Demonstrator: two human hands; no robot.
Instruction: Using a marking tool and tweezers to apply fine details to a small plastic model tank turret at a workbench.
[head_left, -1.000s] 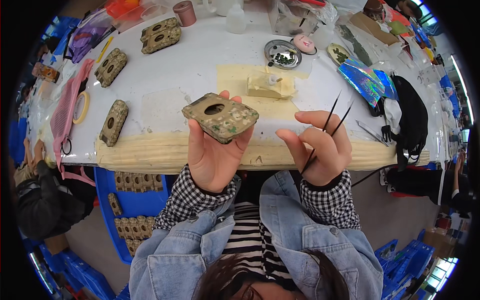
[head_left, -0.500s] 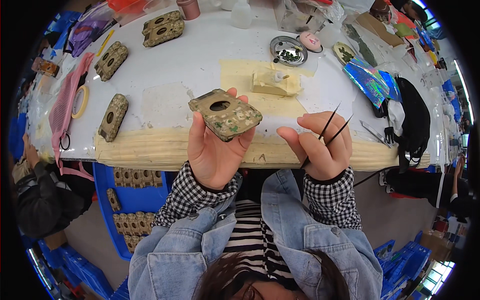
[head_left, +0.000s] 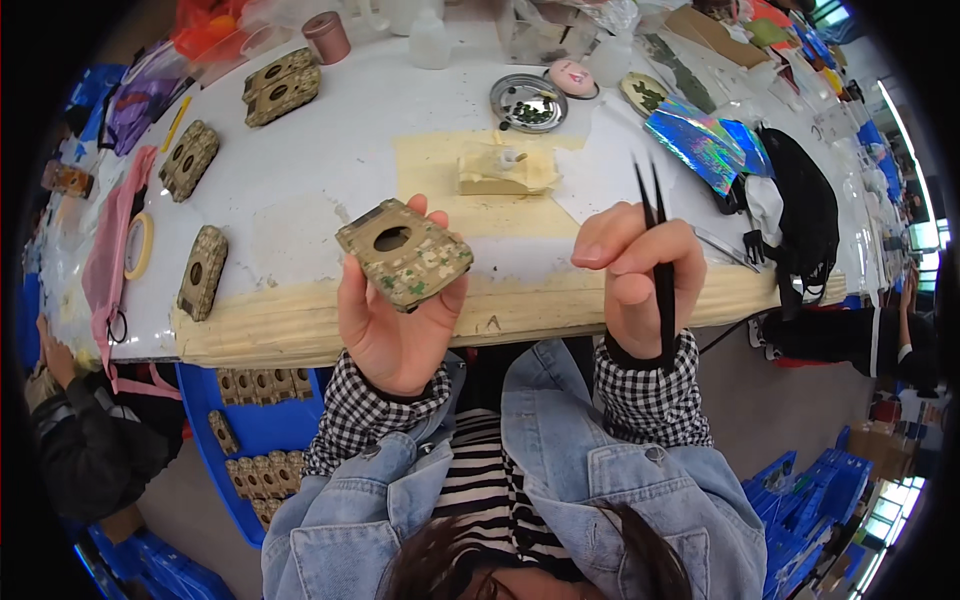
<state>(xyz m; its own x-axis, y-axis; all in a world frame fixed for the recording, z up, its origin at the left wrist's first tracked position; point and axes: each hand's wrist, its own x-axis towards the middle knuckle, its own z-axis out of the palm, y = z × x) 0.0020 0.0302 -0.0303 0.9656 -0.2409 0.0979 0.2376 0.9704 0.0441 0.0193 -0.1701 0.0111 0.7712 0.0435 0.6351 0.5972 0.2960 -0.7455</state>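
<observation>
Left of centre in the frame, the left hand [head_left: 398,345] pinches a camouflage shell [head_left: 432,262] between thumb and fingers, its round hole facing up; right of centre, the right hand [head_left: 650,250] has its fingers curled around black tweezers [head_left: 666,305] — tips slightly apart, pointing up. Above, at upper centre, sit a taped block [head_left: 500,182] and a round dish [head_left: 513,87] of dark bits; a blue tray [head_left: 265,412] — more shells in it — fills the lower left.
</observation>
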